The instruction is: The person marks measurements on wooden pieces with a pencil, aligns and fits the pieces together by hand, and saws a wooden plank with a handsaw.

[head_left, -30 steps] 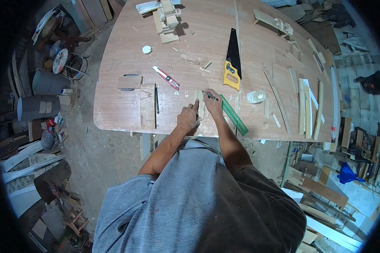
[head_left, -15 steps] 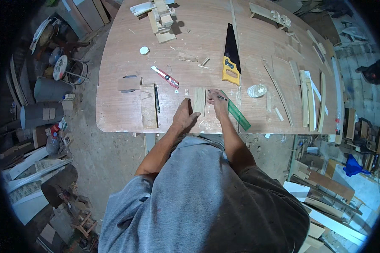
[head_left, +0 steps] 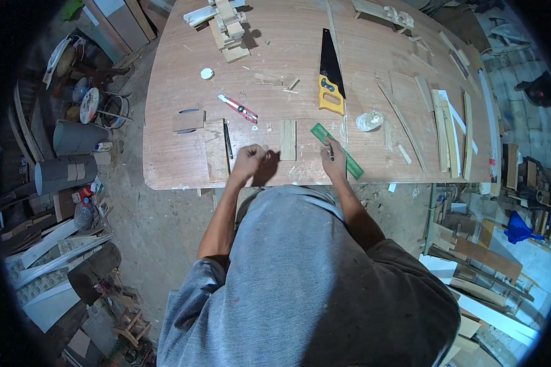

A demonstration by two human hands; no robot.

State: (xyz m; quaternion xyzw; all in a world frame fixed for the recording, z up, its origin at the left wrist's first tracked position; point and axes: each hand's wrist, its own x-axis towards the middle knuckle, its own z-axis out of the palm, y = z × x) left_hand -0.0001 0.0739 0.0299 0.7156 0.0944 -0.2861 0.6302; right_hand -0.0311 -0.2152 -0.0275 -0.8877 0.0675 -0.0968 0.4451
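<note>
Dark pen (head_left: 332, 155) — apparently — in the right fingers (head_left: 338, 150)

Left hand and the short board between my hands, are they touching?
Apart: the head view shows shadowed tabletop between the left hand and the short board.

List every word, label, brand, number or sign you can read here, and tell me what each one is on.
No text can be read anywhere in this view.
Green ruler: any markings too small to read.
Red utility knife: any lettering too small to read.
Saw: any lettering too small to read.
Pen in the right hand: too small to show any text.
</note>
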